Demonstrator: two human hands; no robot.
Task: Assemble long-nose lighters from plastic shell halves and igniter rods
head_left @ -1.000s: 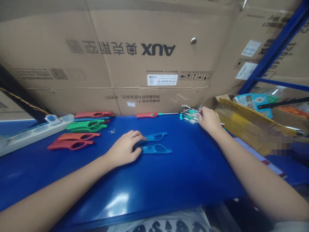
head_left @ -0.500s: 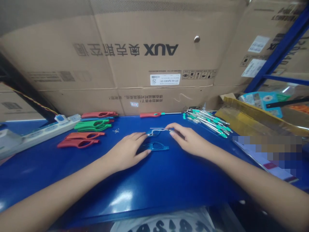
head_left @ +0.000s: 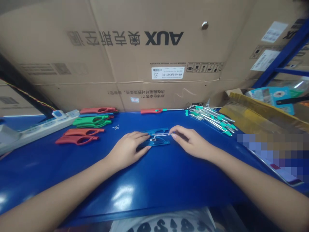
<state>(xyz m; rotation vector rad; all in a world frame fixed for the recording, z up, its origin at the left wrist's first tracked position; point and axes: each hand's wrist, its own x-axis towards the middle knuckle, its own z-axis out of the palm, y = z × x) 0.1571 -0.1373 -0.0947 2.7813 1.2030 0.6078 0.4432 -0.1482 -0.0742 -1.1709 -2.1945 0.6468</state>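
Currently the wire (head_left: 161, 135) lies along the blue shell (head_left: 158, 142) mid-tabletop (head_left: 154, 180), apparently only partly seated. Right hand (head_left: 190, 141) pinches the wire's end; left hand (head_left: 129, 149) is flat, fingers pressing the shell. Red shells (head_left: 79, 136) and green shells (head_left: 93, 121) at left look unfilled; wire pile (head_left: 212, 117) lies right.

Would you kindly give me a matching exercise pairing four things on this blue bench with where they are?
Things:
1. left hand
2. right hand
3. red shells
4. green-tipped rods

Places:
A. far right, beside the yellow packaging
B. resting on the blue shell's left end
C. pinching the wire at its right end
D. left, in front of the green shells

Pairs: 1-B, 2-C, 3-D, 4-A
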